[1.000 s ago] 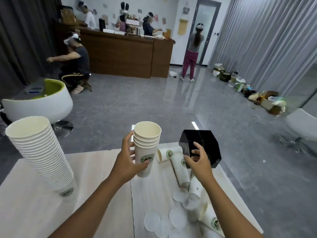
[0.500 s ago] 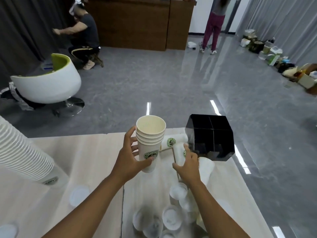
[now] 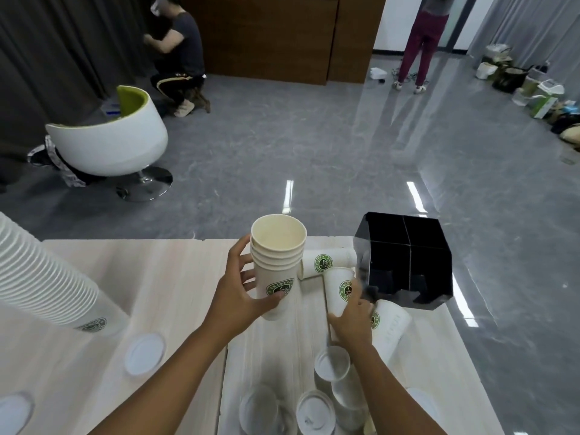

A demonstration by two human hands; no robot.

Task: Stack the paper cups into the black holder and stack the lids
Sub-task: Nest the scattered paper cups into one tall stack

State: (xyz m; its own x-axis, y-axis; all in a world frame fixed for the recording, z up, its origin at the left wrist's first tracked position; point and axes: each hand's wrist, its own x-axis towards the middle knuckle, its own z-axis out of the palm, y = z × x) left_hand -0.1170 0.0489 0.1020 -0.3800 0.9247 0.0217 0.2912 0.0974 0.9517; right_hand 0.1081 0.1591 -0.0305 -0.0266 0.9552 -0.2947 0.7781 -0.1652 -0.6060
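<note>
- On the pale table point(image 3: 175, 277), seen from the head camera, a short stack of cups point(image 3: 277, 262) is held upright by the left hand point(image 3: 241, 293). The fingers and thumb are curled round its lower part, and its open mouth faces up.
- Just to the right of that stack, one loose cup point(image 3: 337, 288) lies on its side. Its long way runs from far to near, and its green badge faces up.
- The right hand point(image 3: 353, 318) is placed on the near end of this loose cup, and its fingers are bent round it. How tight the hold is cannot be told, because the picture is a bit blurred there.
- The right hand is much nearer to the loose cup than the left hand is, so the cup would best be lifted by the right hand and slid onto the stack, which waits just to its left.
- A second cup point(image 3: 326, 262) lies on its side a little farther away, with its long way running left to right. A third cup point(image 3: 390, 328) lies to the right of the right hand.
- The black holder point(image 3: 405, 262) is set at the far right of the table, just past the right hand. It is split into boxes inside, and no cups can be seen in it.
- A tall stack of cups point(image 3: 40, 277) leans at the left edge.
- Loose lids point(image 3: 332, 362) are spread on the near part of the table, not yet in a pile.
</note>
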